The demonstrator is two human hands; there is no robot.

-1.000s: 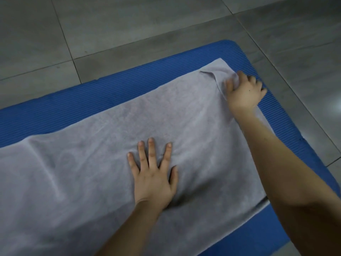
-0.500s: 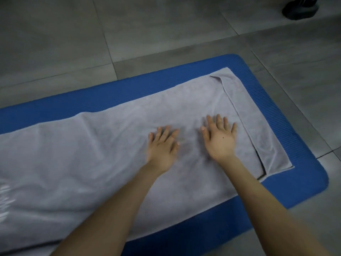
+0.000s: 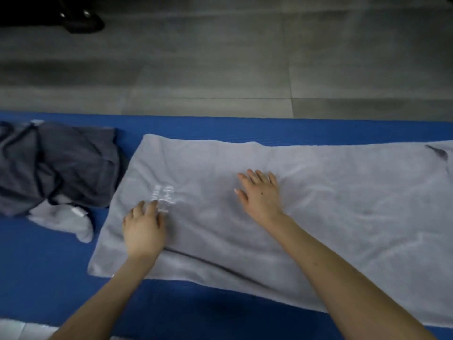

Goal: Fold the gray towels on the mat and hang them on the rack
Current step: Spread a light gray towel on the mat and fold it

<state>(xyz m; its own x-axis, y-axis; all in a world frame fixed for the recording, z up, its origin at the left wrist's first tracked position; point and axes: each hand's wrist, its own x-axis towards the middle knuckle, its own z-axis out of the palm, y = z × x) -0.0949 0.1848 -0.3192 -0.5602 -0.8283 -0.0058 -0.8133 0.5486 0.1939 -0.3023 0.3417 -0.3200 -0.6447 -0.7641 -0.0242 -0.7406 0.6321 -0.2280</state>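
I had my left hand (image 3: 144,229), fingers loosely bent, and my right hand (image 3: 261,195), fingers spread, palm-down on the light gray terry towel (image 3: 318,204) lying flat mid blue foam mat (image 3: 220,126), probably smoothing it for folding, with the crumpled dark gray towels (image 3: 61,165) waiting at the mat's left edge.

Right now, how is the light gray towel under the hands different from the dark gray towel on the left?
The light gray towel is spread flat; the dark gray towel lies in a crumpled heap. The light gray towel is much paler than the dark gray towel. The left hand and right hand rest on the light gray towel; neither touches the dark gray towel. Both towels lie on the blue foam mat.
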